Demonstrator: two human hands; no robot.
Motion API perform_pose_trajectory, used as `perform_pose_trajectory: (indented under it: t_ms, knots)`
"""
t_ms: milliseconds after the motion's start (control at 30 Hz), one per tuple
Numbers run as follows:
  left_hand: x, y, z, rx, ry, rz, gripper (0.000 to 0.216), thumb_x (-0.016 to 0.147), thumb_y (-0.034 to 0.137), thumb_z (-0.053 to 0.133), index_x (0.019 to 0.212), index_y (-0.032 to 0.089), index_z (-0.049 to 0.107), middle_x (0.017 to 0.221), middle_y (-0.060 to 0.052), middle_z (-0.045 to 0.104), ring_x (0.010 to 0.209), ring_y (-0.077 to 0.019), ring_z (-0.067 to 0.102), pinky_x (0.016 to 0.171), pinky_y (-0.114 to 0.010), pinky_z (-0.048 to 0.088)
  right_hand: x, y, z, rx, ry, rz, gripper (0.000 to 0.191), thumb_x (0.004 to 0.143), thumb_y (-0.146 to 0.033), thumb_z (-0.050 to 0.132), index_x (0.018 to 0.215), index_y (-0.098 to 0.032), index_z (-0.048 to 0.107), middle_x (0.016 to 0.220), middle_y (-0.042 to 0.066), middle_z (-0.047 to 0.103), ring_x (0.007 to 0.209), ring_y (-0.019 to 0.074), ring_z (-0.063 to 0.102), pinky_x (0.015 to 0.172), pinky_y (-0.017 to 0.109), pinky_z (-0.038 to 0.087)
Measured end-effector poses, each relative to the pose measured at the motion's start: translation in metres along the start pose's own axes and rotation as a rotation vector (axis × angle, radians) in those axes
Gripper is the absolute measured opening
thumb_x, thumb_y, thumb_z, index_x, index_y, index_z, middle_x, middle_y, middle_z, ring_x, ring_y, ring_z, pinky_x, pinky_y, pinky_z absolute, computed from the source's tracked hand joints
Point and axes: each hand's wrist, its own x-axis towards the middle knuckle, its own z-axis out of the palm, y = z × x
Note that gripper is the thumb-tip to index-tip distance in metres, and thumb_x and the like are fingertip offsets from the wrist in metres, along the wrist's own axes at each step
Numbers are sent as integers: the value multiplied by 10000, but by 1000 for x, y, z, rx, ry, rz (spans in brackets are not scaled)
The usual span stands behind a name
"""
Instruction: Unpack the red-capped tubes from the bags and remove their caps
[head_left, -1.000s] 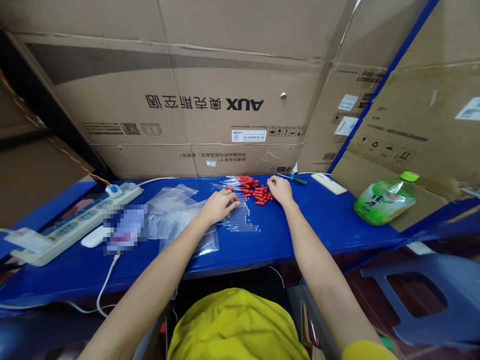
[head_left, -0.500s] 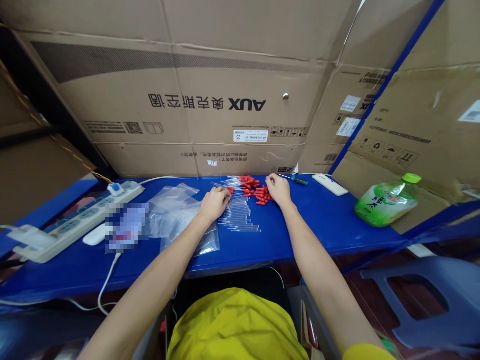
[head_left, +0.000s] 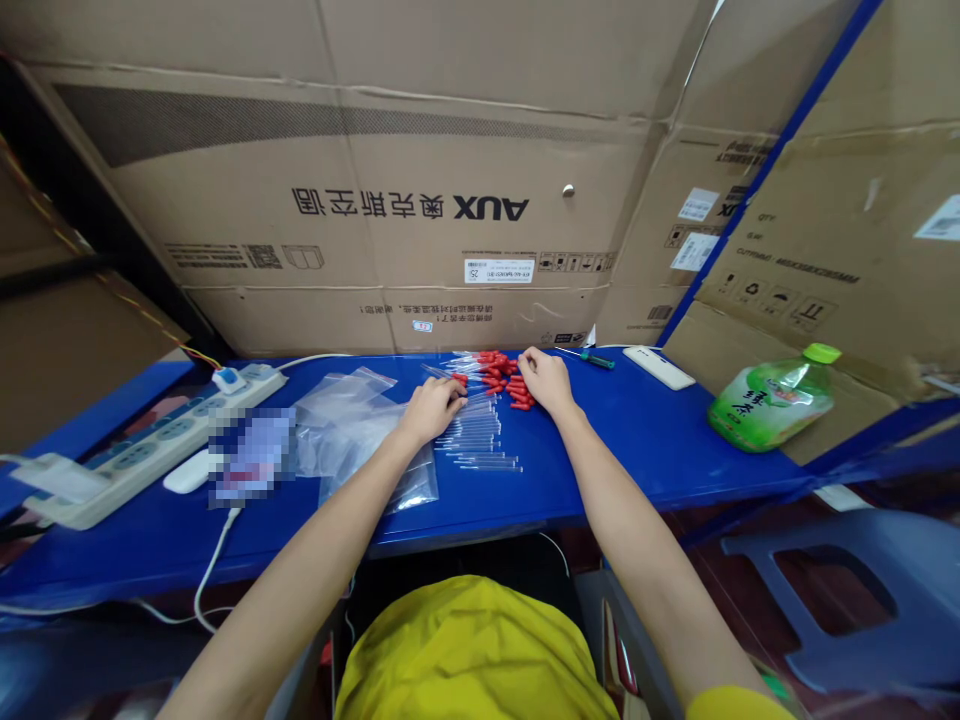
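On the blue table (head_left: 637, 450) lies a row of several clear thin tubes (head_left: 480, 440) and a pile of small red caps (head_left: 499, 372). My left hand (head_left: 431, 408) rests at the left end of the tubes, fingers curled around one tube that carries a red cap. My right hand (head_left: 546, 380) sits on the red caps, fingers bent down in a pinch; what it grips is hidden.
Clear plastic bags (head_left: 352, 430) lie left of the tubes. A white power strip (head_left: 150, 445) and cable sit at far left. A screwdriver (head_left: 596, 358), a white remote (head_left: 658, 367) and a green bottle (head_left: 772, 400) lie to the right. Cardboard boxes (head_left: 450, 200) wall the back.
My left hand drew back to the left along the tubes. My right hand shifted slightly left over the red caps.
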Motion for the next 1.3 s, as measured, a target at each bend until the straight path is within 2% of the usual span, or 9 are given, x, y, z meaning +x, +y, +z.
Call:
perform_pose_trajectory:
  t_ms: [167,400,533,633,733,867,1000,1133,1300]
  knots:
    - [2,-1,2,-16,-22,-7,111,987,293,617,979,244,717,1049,-57,759,1027,-272,619,916,-391,459,-1,-9,-2,-51,-13,-45,290,1057,-335,475,912,-226,701,668,17,683,649,199,618,687,298,315]
    - [1,2,2,-15,11,6,89,984,242,603,959,228,688,1069,-67,754,1034,-277,622,893,-391,466,-2,-25,-1,-110,19,-175,282,1081,-317,470,946,-202,690,764,40,728,752,207,644,803,328,331]
    - [1,3,-2,5,96,31,162,1039,279,537,978,219,674,1094,-77,758,1044,-286,623,906,-404,467,-7,-39,0,-116,16,-307,271,1089,-289,458,993,-195,694,894,69,756,870,231,640,855,360,332]
    - [1,4,-7,0,190,49,217,1068,330,504,984,214,667,1061,-86,751,1018,-282,618,915,-409,469,-12,-50,-1,-125,1,-455,254,1091,-325,480,1152,-204,694,1094,97,749,1045,264,609,894,382,336]
    - [2,7,-11,-26,273,57,259,1088,351,462,993,211,657,1040,-87,742,996,-275,608,927,-408,466,-16,-60,1,-182,-49,-549,305,1099,-385,481,1269,-213,666,1227,120,705,1135,288,559,927,405,336]
    - [1,10,-13,-47,341,51,279,1101,345,424,1006,207,647,1058,-93,725,1009,-270,600,937,-407,465,-17,-66,9,-274,-88,-562,336,1135,-365,380,1173,-192,665,1220,135,690,1131,293,540,947,427,324]
    - [-2,15,-15,43,323,45,298,1107,333,397,1033,205,655,1074,-101,712,1023,-275,600,905,-407,457,-18,-66,14,-314,-80,-577,344,1143,-344,342,1135,-179,643,1147,130,705,1077,288,548,931,427,322]
    - [-6,21,-17,192,241,111,302,1107,362,411,1089,224,679,1140,-101,723,1078,-290,596,892,-418,425,-19,-66,15,-324,-98,-624,334,1139,-305,341,1103,-171,644,1114,140,712,1062,286,555,932,417,322]
    - [-5,21,-22,218,141,140,349,1124,331,354,1010,231,668,1053,-81,766,1013,-270,617,911,-416,383,-17,-64,13,-272,-123,-663,341,1143,-332,357,1102,-164,651,1112,140,721,1053,276,573,936,405,316]
